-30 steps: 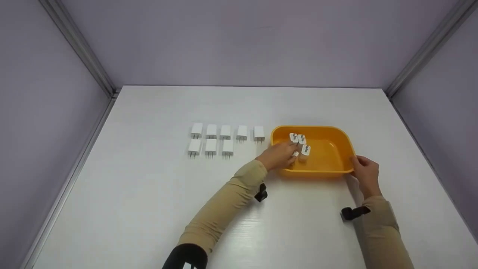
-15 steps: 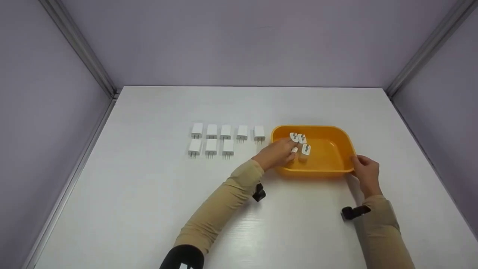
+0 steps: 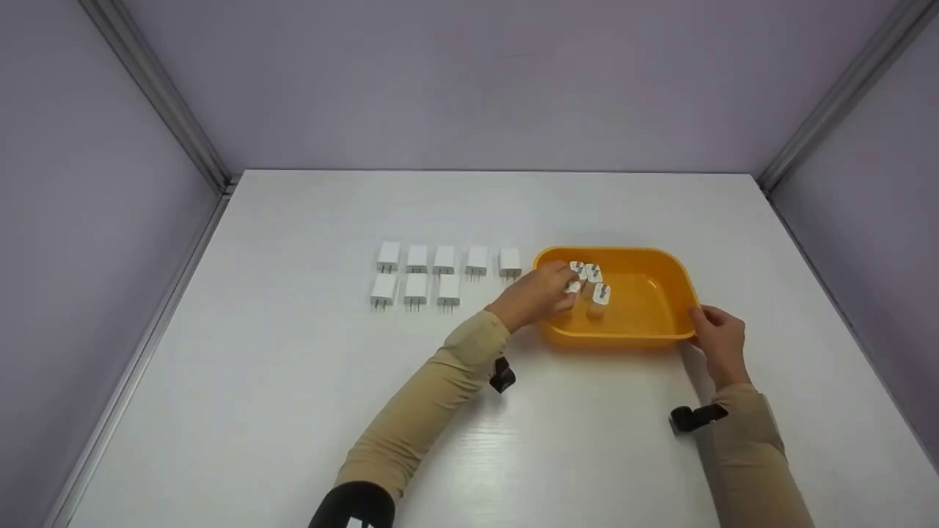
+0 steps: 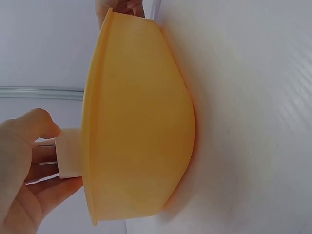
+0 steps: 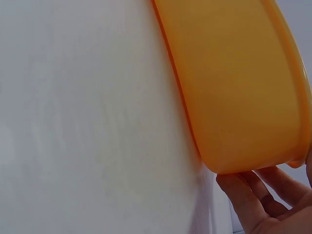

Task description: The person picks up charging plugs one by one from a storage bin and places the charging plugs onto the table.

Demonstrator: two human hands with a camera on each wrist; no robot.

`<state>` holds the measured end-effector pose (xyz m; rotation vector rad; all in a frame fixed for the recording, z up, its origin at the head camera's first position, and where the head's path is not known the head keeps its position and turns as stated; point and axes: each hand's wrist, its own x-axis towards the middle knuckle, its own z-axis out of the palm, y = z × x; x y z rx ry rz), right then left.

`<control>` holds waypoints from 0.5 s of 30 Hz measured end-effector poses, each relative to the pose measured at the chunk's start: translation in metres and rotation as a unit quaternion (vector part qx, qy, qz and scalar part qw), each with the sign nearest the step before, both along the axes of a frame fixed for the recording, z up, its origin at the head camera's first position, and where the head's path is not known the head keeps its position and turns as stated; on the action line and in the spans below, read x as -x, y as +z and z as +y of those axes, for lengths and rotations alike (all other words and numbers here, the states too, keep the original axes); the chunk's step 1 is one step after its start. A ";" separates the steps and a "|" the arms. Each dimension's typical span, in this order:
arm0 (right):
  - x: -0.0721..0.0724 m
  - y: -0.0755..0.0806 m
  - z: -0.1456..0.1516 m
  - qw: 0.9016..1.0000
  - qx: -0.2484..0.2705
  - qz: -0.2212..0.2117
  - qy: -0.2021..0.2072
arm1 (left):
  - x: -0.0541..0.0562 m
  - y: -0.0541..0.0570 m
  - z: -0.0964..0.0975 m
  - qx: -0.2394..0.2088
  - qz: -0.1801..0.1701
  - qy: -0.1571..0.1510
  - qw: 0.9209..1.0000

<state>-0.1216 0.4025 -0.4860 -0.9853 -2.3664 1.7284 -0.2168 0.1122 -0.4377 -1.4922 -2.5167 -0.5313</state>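
Observation:
My left hand [image 3: 534, 295] pinches a white plug-in charger [image 3: 573, 287] over the left part of the orange basin [image 3: 653, 338]. The left wrist view shows that charger [image 4: 69, 152] between thumb and fingers at rim height, its metal prongs turned towards the palm. Several more white chargers, among them a front one [image 3: 601, 294], stand inside the basin with prongs up. At the basin's right end, my right hand [image 3: 720, 343] grips the rim and wall; its fingers [image 5: 243, 200] lie against the outer wall in the right wrist view.
Left of the basin, several white chargers lie in two rows on the white table [image 3: 279, 381], including a back-row charger [image 3: 509, 262] close to the basin and a front-row charger [image 3: 448, 290]. Pale walls [image 3: 469, 88] enclose the table at the back and sides.
My left hand has drawn back to the left and slightly up, bringing the pinched charger with it. The right hand and the basin stay where they were.

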 end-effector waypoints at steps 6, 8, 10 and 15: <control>0.000 0.001 -0.001 1.000 0.004 -0.007 0.000 | 0.000 0.004 -0.005 -0.008 -0.039 0.006 0.999; 0.001 0.001 -0.001 1.000 0.004 -0.008 0.000 | -0.001 0.005 -0.007 -0.015 -0.047 0.010 0.999; 0.001 0.002 -0.001 1.000 0.003 -0.009 0.000 | -0.001 0.006 -0.009 -0.023 -0.051 0.013 0.998; 0.002 0.002 -0.001 1.000 0.004 -0.010 -0.002 | 0.000 0.009 -0.015 -0.039 -0.047 0.018 0.998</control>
